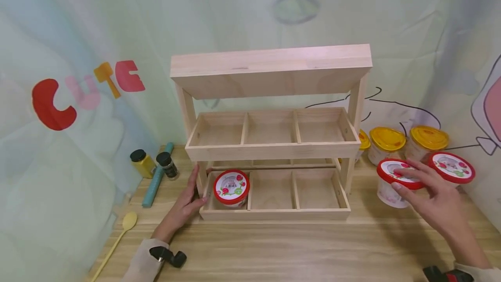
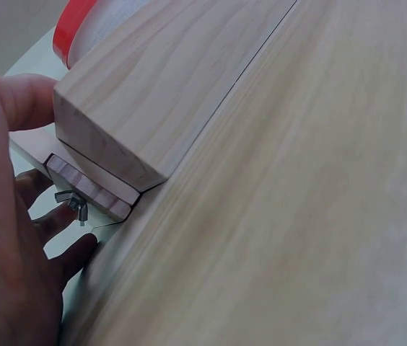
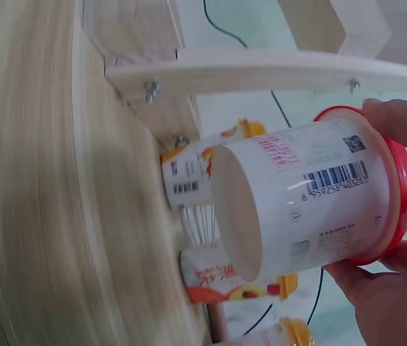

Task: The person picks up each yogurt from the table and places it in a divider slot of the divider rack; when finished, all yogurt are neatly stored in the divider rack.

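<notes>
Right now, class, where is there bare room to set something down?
Free: the tabletop before the wooden rack, between the forearms; its lowest front compartments right of the red-lidded cup; its three middle-tray compartments. Crowded: right of the rack, among yellow-lidded cups and two more red-lidded cups; left, around black-capped jars and a teal rod.

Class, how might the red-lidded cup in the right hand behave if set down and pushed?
A low push would probably slide the red-lidded cup, given its flat base. Knocked over, it might roll, since its wall is round. It looks smooth, perhaps slippery.
</notes>
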The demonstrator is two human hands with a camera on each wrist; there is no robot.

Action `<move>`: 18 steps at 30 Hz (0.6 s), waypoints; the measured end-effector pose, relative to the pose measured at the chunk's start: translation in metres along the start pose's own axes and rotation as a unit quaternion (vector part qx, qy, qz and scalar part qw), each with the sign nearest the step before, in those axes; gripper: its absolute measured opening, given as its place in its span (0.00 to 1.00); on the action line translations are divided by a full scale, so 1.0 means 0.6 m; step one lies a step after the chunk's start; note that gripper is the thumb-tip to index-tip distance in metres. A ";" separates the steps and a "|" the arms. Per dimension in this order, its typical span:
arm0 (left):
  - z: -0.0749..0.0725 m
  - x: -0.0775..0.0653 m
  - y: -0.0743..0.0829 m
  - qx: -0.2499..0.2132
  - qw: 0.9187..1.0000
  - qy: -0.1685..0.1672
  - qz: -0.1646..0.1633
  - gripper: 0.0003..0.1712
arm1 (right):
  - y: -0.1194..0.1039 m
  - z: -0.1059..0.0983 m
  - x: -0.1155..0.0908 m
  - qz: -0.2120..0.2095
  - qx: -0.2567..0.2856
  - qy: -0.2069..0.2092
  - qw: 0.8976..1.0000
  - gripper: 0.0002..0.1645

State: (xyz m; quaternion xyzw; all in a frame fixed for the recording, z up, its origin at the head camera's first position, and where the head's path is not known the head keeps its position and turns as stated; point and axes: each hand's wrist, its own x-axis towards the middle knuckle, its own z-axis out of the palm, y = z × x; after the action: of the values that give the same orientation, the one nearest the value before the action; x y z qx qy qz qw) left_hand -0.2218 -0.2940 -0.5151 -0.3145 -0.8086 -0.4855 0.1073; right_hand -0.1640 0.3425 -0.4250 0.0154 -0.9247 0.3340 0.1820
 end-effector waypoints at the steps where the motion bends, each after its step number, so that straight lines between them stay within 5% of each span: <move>1: 0.000 0.000 0.000 0.000 1.000 0.000 0.001 0.57 | -0.003 0.000 -0.001 -0.009 -0.001 -0.005 1.000 0.30; 7: -0.001 -0.001 -0.007 -0.008 1.000 -0.002 -0.003 0.57 | -0.023 0.007 -0.008 -0.045 0.016 -0.014 0.999 0.28; 14: -0.002 -0.002 -0.040 -0.007 0.998 0.008 0.057 0.57 | -0.049 0.019 -0.015 -0.094 0.077 -0.023 0.992 0.29; 18: -0.001 -0.003 -0.026 -0.002 1.000 0.004 0.024 0.57 | -0.061 0.025 -0.016 -0.120 0.088 -0.033 0.988 0.30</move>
State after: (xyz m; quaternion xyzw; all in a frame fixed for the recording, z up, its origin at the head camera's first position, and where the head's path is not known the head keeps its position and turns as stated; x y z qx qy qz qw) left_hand -0.2304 -0.3001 -0.5270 -0.3321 -0.7992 -0.4860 0.1218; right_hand -0.1543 0.3039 -0.4169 0.1529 -0.8886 0.3894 0.1880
